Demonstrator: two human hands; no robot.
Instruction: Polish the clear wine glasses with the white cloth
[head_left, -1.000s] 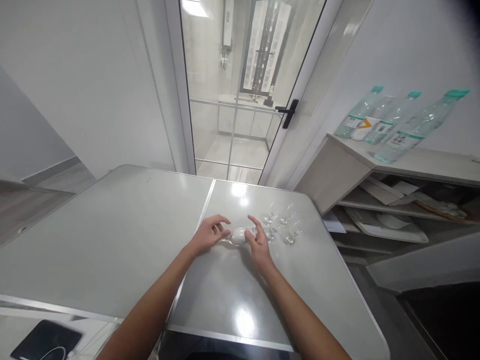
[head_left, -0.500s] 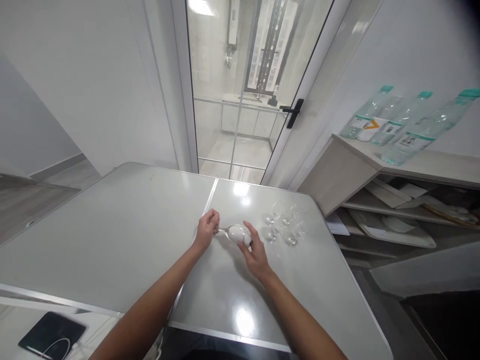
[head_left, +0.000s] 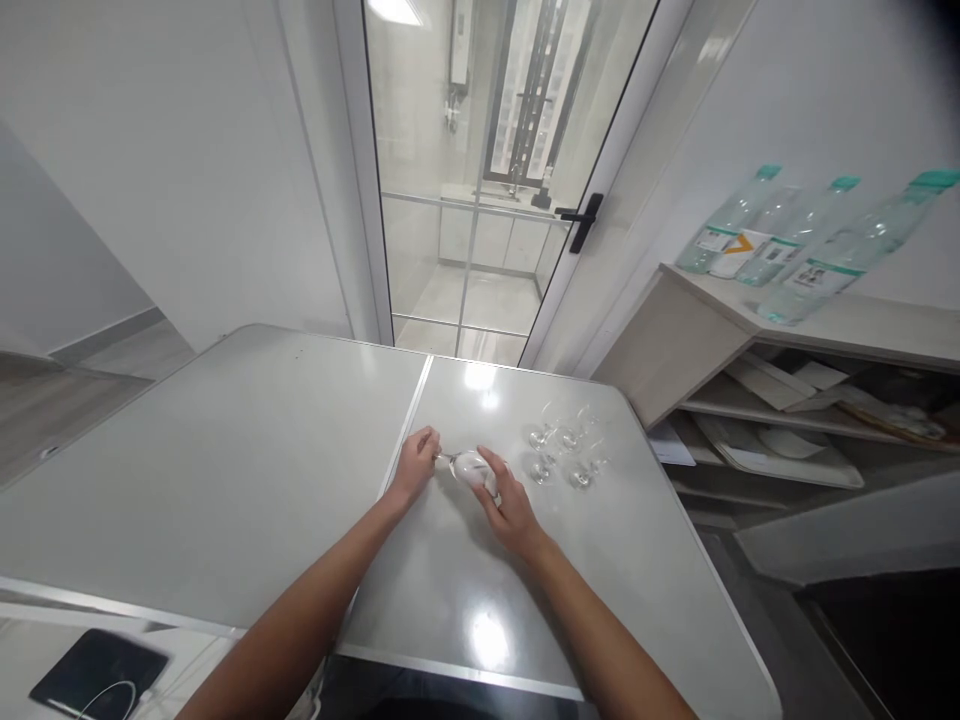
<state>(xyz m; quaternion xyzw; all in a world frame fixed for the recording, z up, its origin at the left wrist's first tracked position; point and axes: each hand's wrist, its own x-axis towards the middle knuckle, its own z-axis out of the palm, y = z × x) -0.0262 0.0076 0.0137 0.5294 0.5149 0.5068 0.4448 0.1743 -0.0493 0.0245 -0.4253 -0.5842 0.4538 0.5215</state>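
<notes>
A clear stemmed wine glass (head_left: 466, 467) is held tilted on its side above the table, its bowl toward the right. My left hand (head_left: 417, 464) is closed round the foot end of the stem. My right hand (head_left: 510, 502) wraps the bowl near its rim, thumb below and fingers above. Something white shows in the bowl; whether it is cloth or paper I cannot tell. To the right of my right hand, several clear stemmed glasses (head_left: 568, 438) stand upside down in a group on the table, their bowls hard to make out.
The grey table (head_left: 300, 470) has a pale seam (head_left: 418, 395) across it. A shelf unit (head_left: 712, 345) with plastic bottles (head_left: 814, 270) stands at the right. Behind the table is a glass door (head_left: 427, 260). A dark tablet-like device (head_left: 97, 672) with a white cable lies at lower left.
My right hand has slid a little along the bowl toward the stem, covering more of it. My left hand keeps its grip on the stem. The view has shifted slightly.
</notes>
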